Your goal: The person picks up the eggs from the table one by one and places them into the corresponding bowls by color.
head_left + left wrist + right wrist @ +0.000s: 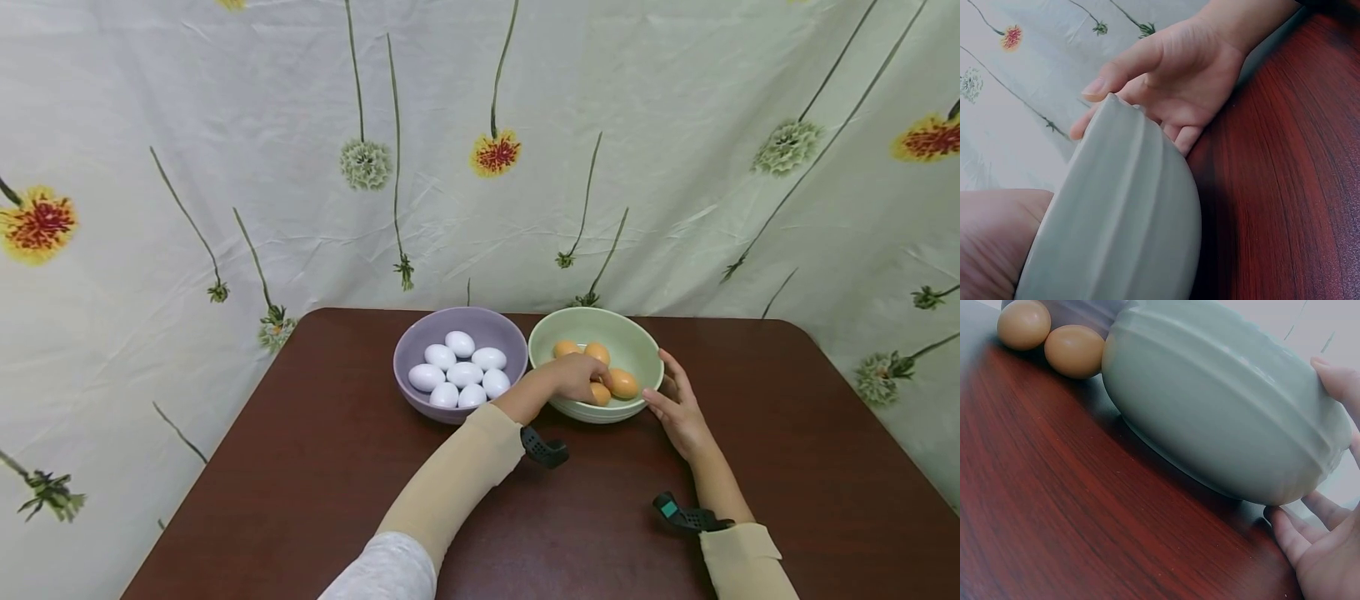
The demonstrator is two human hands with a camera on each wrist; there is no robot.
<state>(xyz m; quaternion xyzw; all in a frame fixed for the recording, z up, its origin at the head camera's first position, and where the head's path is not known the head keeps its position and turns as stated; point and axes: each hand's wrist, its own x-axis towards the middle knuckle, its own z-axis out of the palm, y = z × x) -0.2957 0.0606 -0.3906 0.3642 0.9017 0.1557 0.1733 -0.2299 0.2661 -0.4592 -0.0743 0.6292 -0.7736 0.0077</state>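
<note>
In the head view, a pale green bowl stands right of centre on the table with several brown eggs in it. My left hand reaches over its near left rim. Its fingers are bent down around a brown egg inside; the thumb is hidden. At the bowl's right side my right hand holds it, thumb by the rim and fingers along the outer wall. The right wrist view shows the right hand's fingertips low against the bowl.
A purple bowl of several white eggs stands left of the green one. Two brown eggs lie on the table against the bowls, hidden in the head view. A flowered cloth hangs behind the dark red table.
</note>
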